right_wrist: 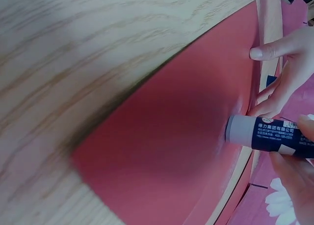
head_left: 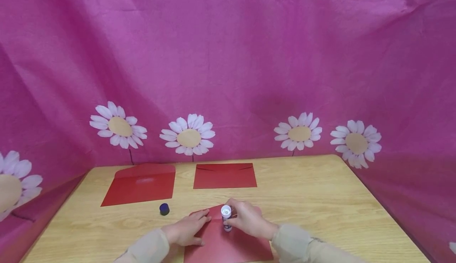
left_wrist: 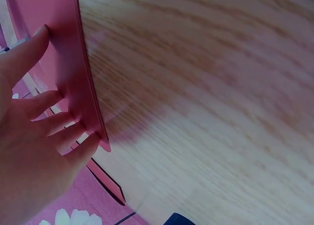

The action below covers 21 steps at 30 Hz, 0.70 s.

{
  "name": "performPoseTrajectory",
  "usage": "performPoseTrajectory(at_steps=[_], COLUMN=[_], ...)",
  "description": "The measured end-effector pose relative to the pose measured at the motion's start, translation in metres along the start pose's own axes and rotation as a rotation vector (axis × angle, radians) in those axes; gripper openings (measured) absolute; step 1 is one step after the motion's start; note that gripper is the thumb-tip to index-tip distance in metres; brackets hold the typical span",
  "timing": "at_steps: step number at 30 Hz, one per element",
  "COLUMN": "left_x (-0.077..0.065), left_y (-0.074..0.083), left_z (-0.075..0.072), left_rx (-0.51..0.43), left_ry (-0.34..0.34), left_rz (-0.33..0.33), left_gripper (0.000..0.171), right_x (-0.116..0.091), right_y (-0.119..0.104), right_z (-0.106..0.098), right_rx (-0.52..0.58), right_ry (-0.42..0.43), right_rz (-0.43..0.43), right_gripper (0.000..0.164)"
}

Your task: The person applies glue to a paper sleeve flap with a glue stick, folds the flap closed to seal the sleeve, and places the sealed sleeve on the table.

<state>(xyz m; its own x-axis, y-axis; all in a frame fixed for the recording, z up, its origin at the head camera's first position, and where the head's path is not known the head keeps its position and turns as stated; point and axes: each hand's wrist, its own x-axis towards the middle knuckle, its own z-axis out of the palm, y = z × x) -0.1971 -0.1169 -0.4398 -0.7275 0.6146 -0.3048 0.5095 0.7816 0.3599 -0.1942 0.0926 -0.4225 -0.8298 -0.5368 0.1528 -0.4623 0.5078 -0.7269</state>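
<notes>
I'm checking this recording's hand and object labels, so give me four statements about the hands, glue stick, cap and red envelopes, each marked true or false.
1. The right hand holds the glue stick. True.
2. The glue stick has its cap on. False: the dark blue cap lies apart on the table.
3. The left hand touches the front envelope. True.
4. The back-left envelope is closed. False: the back-left envelope has its flap open.
</notes>
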Motion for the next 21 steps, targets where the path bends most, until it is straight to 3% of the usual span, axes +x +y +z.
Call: performPoseTrajectory(at_steps=[13,21], left_x=[-0.001,-0.002], left_y=[-0.002,0.001], left_z=[0.003,-0.001], left_rx=[0.012,-0.001], left_ry=[0.017,0.015], left_rz=[0.018,0.005], left_gripper=[0.062,0.062], right_x=[0.01,0.009], right_y=[-0.009,-0.008], right_z=[0.012,0.012], right_rx=[0.037,-0.034], right_ry=[-0.054,-0.067], right_rz=[-0.003,-0.065], right_gripper=[0.022,0.023])
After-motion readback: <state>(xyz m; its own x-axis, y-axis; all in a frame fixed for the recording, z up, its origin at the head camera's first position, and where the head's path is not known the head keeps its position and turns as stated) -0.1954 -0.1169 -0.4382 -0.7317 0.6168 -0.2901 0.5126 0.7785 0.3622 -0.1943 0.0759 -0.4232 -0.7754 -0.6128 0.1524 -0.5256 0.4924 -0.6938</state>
